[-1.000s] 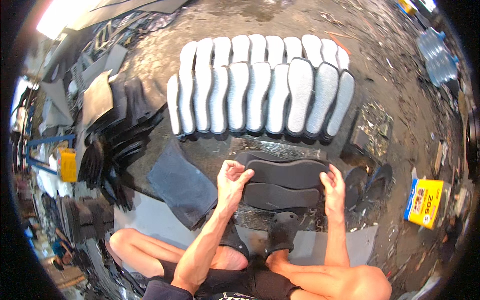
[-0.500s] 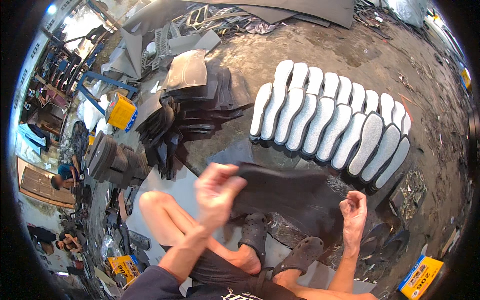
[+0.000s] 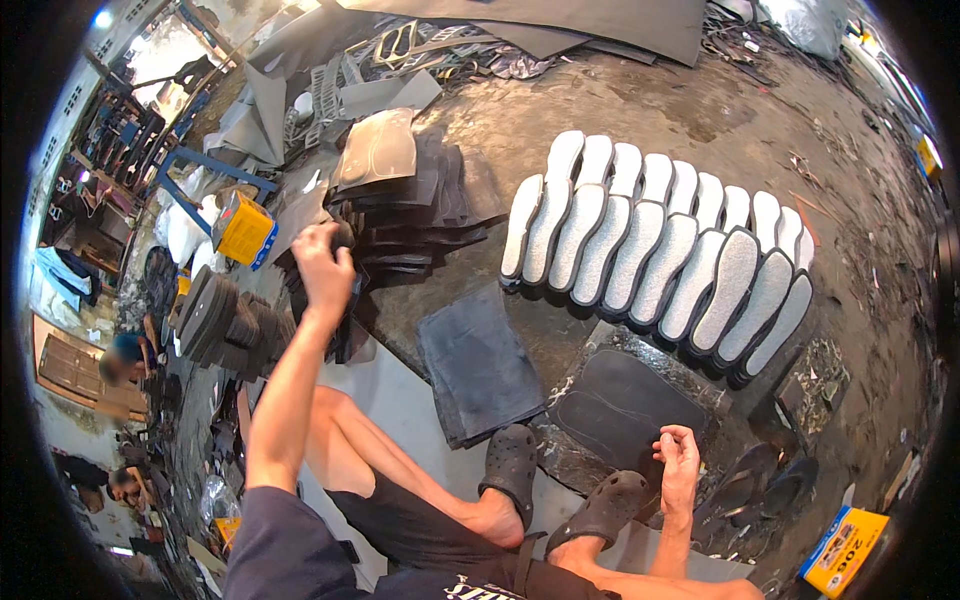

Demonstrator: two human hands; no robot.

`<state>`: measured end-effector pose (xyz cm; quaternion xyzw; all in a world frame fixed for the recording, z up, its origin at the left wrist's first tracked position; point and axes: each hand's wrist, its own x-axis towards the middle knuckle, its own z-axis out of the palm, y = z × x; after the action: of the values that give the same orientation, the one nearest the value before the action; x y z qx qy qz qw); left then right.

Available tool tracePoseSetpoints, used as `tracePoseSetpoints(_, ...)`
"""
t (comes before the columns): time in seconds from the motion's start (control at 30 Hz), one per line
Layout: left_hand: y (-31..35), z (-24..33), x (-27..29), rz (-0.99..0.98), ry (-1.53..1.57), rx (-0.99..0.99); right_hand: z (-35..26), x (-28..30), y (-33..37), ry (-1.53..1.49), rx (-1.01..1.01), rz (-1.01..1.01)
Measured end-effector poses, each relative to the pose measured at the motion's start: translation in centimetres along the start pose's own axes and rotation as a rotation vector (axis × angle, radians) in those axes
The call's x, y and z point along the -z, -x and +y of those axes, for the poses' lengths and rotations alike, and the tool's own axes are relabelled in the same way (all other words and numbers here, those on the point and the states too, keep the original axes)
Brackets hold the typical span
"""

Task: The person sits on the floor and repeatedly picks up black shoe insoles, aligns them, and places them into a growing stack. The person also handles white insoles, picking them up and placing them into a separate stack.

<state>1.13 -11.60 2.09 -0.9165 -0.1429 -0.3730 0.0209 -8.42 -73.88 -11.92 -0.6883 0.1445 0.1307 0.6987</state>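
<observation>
My left hand (image 3: 322, 268) reaches to the stack of dark foam sheets (image 3: 425, 185). Its fingers are bent around something dark at the near left edge, which I cannot make out. My right hand (image 3: 679, 468) is half curled, thumb apart from the fingers, with nothing visible in it. Just beyond it, a black sheet (image 3: 625, 405) with sole outlines lies on a dark block (image 3: 575, 465). To the left of that sheet, a dark grey rectangular sheet pile (image 3: 478, 365) rests on the floor.
Rows of pale-topped soles (image 3: 640, 260) stand upright at far right. Stacked sole pieces (image 3: 225, 320) stand left, near a yellow-blue box (image 3: 245, 230). My clogs (image 3: 510, 475) flank the block's near side. Flip-flops (image 3: 765, 485) and another yellow box (image 3: 843, 550) lie right.
My left hand has moved up and left to the foam stack. The blurred dark sheet in the middle now lies flat on the block. My right hand has shifted slightly left and down.
</observation>
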Motion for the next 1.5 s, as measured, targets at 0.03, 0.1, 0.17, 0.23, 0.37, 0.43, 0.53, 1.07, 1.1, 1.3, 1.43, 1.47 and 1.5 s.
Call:
tracePoseSetpoints(0.03, 1.3, 2.1, -1.0, -0.101, 0.172, -0.115, -0.2, 0.1, 0.0, 0.003, -0.001, 0.014)
tracePoseSetpoints(0.1, 6.9, 4.8, -4.3, -0.301, 0.317, -0.163, -0.2, -0.3, 0.0, 0.006, -0.011, 0.01)
tracePoseSetpoints(0.17, 14.1, 3.4, -6.6, -0.589, 0.203, -0.01, -0.1, -1.8, 0.0, -0.008, -0.017, -0.039)
tracePoseSetpoints(0.23, 18.0, 3.8, -8.7, -0.783, 0.164, 0.185, 0.1, -1.6, -0.2, -0.004, -0.008, -0.086)
tracePoseSetpoints(0.37, 18.1, 7.3, -8.6, -0.627, 0.289, 0.23, 0.5, -0.2, 0.4, 0.037, -0.026, -0.045)
tracePoseSetpoints(0.43, 18.1, 6.1, -7.9, -0.634, 0.271, 0.241, 0.8, -0.7, 0.5, 0.018, -0.034, -0.072)
tracePoseSetpoints(0.53, 16.8, 7.7, -7.5, -0.63, 0.315, 0.304, 1.1, -0.6, 0.7, -0.001, -0.043, -0.064)
tracePoseSetpoints(1.07, 14.1, 4.5, -7.8, -0.924, 0.142, 0.211, 2.6, -1.5, 1.6, -0.015, -0.065, -0.102)
tracePoseSetpoints(1.1, 14.3, 6.1, -7.7, -0.979, 0.111, 0.075, 2.6, -1.5, 1.6, 0.0, -0.067, -0.103)
tracePoseSetpoints(1.3, 18.6, 23.1, 7.8, -1.518, 0.693, -0.374, 2.4, -2.0, 1.5, 0.026, -0.064, -0.105)
tracePoseSetpoints(1.43, 17.8, 27.7, 14.5, -1.308, 1.153, 0.12, 1.2, -1.3, 1.8, -0.075, -0.07, -0.102)
tracePoseSetpoints(1.47, 14.8, 27.8, 14.2, -1.275, 1.121, 0.225, 1.3, 0.1, 1.8, -0.117, -0.037, -0.053)
tracePoseSetpoints(1.5, 15.0, 27.2, 15.4, -1.298, 1.129, 0.117, 1.5, 0.4, 1.7, -0.179, -0.008, -0.034)
